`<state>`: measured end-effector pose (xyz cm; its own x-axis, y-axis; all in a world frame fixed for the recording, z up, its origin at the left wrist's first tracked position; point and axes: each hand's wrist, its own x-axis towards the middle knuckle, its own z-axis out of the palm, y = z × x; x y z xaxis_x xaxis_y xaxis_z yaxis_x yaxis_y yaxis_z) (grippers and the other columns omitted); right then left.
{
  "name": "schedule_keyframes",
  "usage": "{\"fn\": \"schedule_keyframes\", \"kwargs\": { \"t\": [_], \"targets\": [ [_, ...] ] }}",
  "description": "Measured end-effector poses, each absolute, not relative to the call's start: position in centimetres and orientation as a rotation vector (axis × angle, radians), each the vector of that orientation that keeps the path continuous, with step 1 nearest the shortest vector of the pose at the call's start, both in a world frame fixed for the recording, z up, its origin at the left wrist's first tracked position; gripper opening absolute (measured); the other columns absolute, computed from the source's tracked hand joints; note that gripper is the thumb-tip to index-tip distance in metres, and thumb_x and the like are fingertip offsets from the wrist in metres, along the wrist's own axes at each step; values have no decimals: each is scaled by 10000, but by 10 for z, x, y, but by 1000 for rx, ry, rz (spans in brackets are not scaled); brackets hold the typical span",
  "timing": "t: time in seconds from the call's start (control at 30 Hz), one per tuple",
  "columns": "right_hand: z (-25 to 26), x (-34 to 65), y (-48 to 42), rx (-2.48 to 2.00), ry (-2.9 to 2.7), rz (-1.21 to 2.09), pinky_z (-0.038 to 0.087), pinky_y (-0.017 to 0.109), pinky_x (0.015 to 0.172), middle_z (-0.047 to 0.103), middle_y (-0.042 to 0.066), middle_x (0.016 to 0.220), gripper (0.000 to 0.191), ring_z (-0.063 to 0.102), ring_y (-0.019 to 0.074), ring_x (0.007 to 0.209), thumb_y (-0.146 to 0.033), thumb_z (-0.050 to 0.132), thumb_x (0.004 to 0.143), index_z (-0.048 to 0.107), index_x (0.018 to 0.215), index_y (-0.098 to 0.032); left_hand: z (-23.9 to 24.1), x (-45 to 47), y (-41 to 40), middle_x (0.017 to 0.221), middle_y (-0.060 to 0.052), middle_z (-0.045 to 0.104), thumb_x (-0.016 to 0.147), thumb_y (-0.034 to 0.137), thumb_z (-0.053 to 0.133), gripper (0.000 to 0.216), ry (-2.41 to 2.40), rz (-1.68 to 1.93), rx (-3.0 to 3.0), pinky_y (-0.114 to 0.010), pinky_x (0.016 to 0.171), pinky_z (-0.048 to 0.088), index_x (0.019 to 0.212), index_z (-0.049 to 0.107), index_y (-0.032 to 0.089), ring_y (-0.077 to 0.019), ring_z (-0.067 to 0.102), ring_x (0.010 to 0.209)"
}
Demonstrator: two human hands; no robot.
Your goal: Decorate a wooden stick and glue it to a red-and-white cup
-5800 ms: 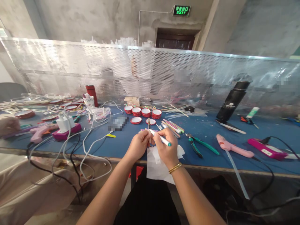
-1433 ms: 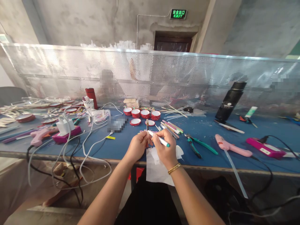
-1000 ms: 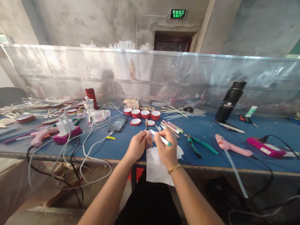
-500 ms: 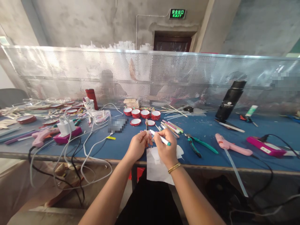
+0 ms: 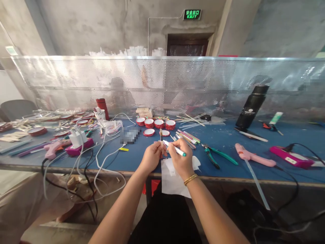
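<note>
My left hand (image 5: 151, 157) is closed on a thin wooden stick (image 5: 160, 133) that points up between my hands; a small coloured piece sits where the fingers pinch it, too small to make out. My right hand (image 5: 180, 160) grips a white marker with a teal end (image 5: 175, 149), its tip against the piece in my left hand. Both hands hover over the front edge of the blue table (image 5: 218, 142), above a white sheet of paper (image 5: 172, 176) that hangs over the edge.
Red-rimmed round lids (image 5: 155, 123) and loose markers (image 5: 186, 136) lie behind my hands. Teal pliers (image 5: 215, 157), a pink glue gun (image 5: 250, 156) and a black bottle (image 5: 251, 106) are at right. White cables (image 5: 101, 156), another glue gun (image 5: 53, 149) and a charger lie at left. A perforated metal screen (image 5: 162, 84) backs the table.
My hands stay together on the stick and marker, with only small shifts of the marker. The view has swung slightly, so the table contents sit a little to the right of before.
</note>
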<state>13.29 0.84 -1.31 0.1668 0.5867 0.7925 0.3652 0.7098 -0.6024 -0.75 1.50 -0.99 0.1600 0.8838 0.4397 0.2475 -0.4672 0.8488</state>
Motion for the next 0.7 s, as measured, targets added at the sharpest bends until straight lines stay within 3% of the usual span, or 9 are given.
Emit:
{"fn": "schedule_keyframes", "kwargs": {
  "t": [0.5, 0.7],
  "targets": [
    [-9, 132, 8, -832, -1377, 242, 433, 299, 647, 567, -25, 675, 178, 539, 162, 649, -261, 588, 881, 506, 727, -228, -11, -8, 18, 673, 9, 598, 957, 398, 440, 310, 1107, 1276, 1851, -232, 598, 372, 766, 563, 186, -115, 473, 601],
    [-9, 131, 9, -789, -1384, 327, 477, 300, 672, 611, -14, 717, 102, 598, 171, 693, -253, 591, 879, 546, 791, -225, -10, -8, 19, 626, 23, 570, 936, 315, 447, 276, 1143, 1277, 1880, -233, 606, 381, 700, 517, 192, -109, 465, 573]
  ]
}}
